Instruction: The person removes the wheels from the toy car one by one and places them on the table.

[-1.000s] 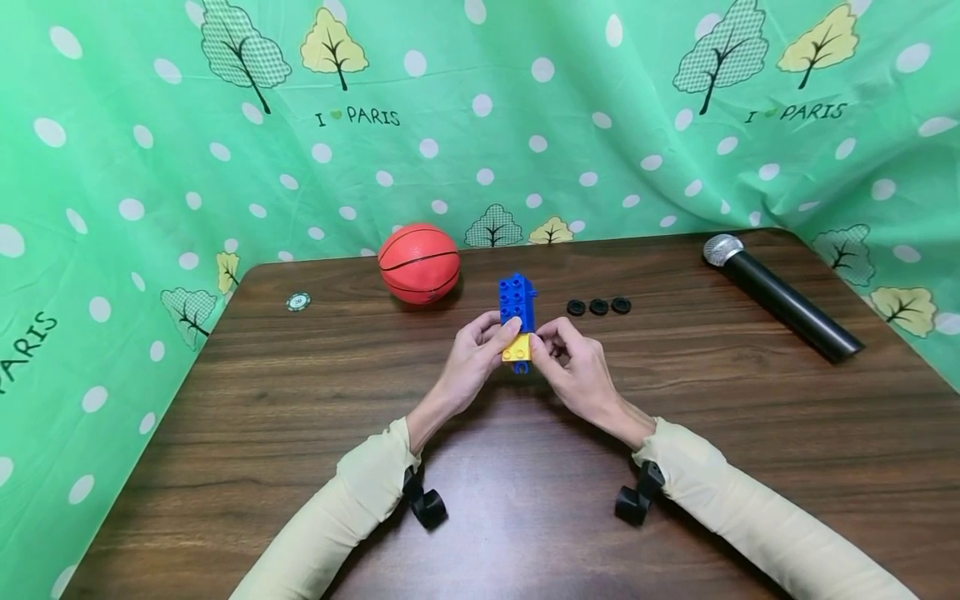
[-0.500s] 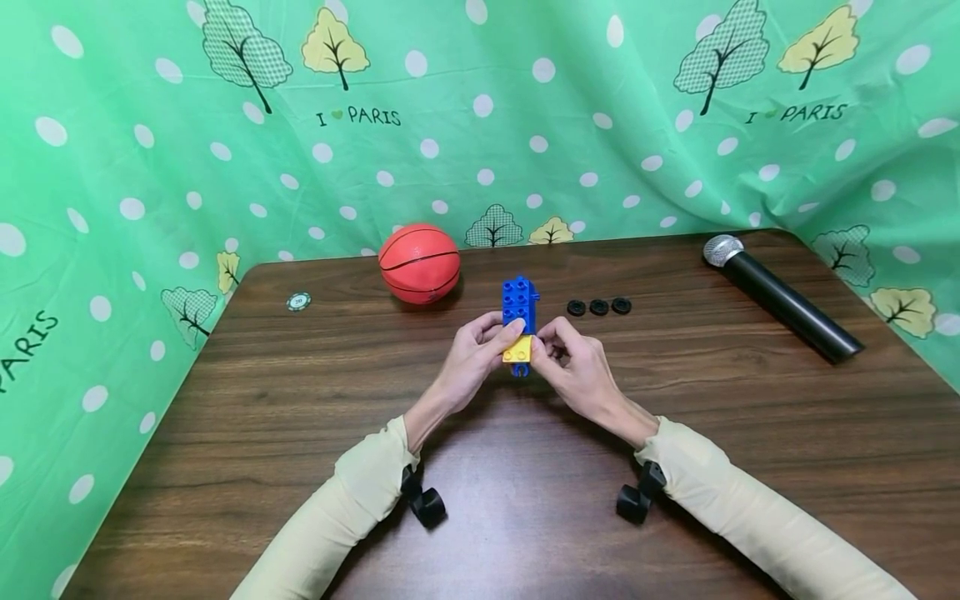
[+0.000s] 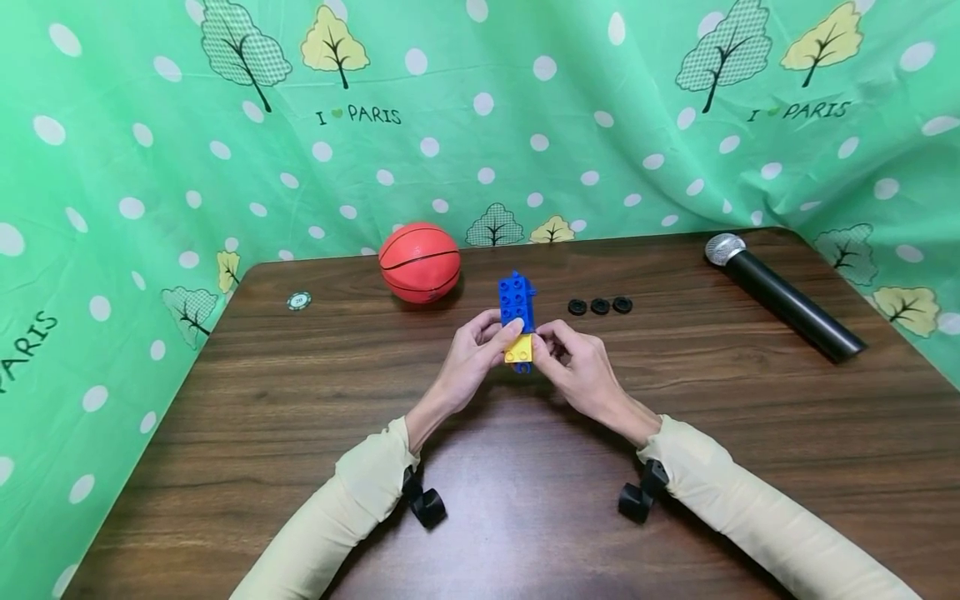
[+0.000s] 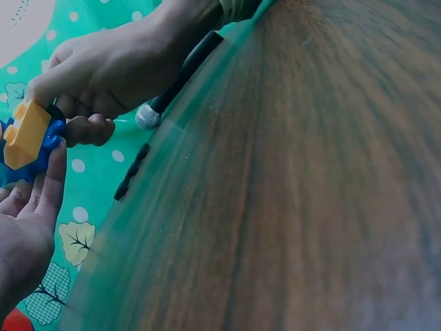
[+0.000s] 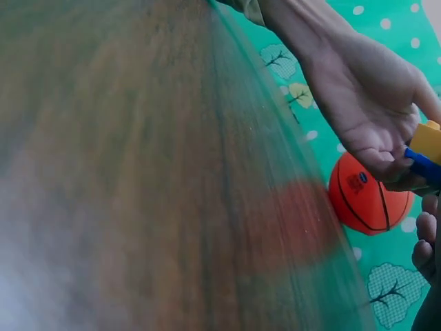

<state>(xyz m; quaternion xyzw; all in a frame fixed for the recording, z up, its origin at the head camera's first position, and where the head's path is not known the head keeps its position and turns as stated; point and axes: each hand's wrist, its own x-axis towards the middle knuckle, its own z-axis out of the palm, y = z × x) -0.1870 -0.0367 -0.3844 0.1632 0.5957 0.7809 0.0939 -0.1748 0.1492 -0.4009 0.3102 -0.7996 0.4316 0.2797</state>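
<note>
In the head view my left hand [image 3: 471,358] grips a toy of building bricks, its thumb over the studs. The toy has a studded blue brick [image 3: 513,292] at the far end and a yellow brick [image 3: 518,350] at the near end. A blue base with a small hook [image 3: 522,367] shows below. My right hand [image 3: 585,375] is at the toy's right side, thumb and fingers pinched together. In the left wrist view they hold a small black wheel [image 4: 56,112] against the blue base, mostly hidden by the fingers.
Three black wheels [image 3: 600,307] lie in a row beyond my right hand. A red toy basketball [image 3: 419,263] sits at the back, a poker chip [image 3: 298,301] on the left. A black microphone [image 3: 787,296] lies on the right of the wooden table [image 3: 300,467]. A green curtain [image 3: 480,150] hangs behind.
The brick toy shifts and tilts slightly between the hands. Both hands keep nearly the same place and hold; the things on the table have not moved.
</note>
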